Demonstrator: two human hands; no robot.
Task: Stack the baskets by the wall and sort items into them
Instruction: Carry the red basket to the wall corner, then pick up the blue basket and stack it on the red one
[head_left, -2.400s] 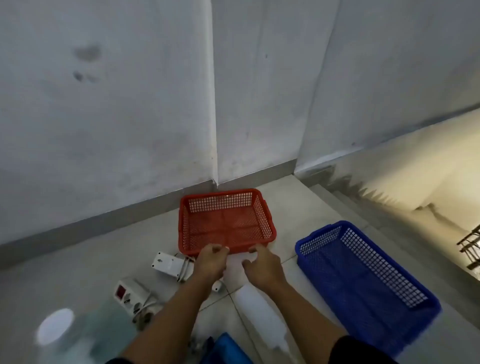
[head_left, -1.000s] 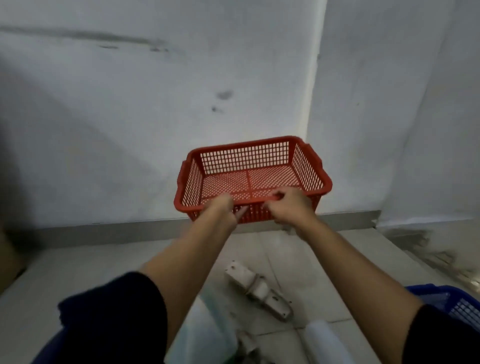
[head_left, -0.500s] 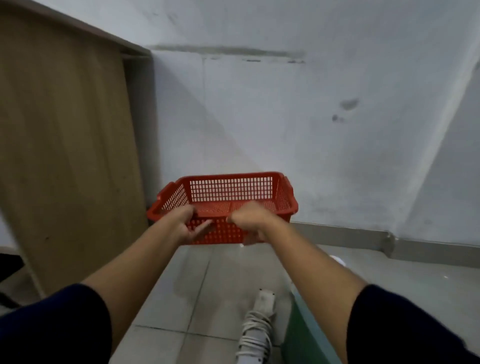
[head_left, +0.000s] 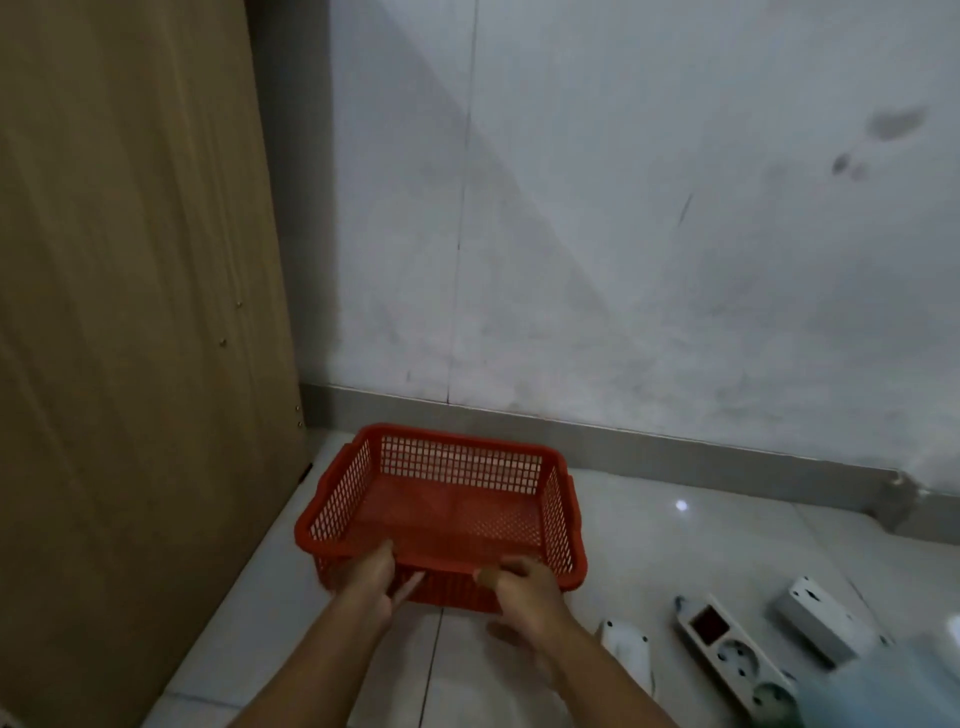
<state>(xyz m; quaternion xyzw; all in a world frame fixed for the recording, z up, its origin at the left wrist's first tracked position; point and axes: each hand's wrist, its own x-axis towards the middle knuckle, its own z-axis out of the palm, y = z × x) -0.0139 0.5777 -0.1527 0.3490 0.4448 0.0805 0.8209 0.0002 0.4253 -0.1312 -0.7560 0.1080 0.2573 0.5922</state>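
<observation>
An empty red mesh basket (head_left: 447, 514) is low over the tiled floor near the corner where the white wall (head_left: 623, 234) meets a wooden panel. My left hand (head_left: 366, 579) grips its near rim on the left, thumb over the edge. My right hand (head_left: 522, 587) grips the same rim further right. Whether the basket touches the floor I cannot tell.
A tall wooden cabinet side (head_left: 130, 338) stands at the left, close to the basket. On the floor at the right lie a white power strip (head_left: 735, 652), a white adapter block (head_left: 813, 618) and a small white object (head_left: 628, 649). A blurred pale blue thing (head_left: 893, 691) fills the bottom right corner.
Both hands lifted the red basket off the floor, carried it left toward the wooden panel, and have now lowered it close to the floor by the wall. The blue basket has left view.
</observation>
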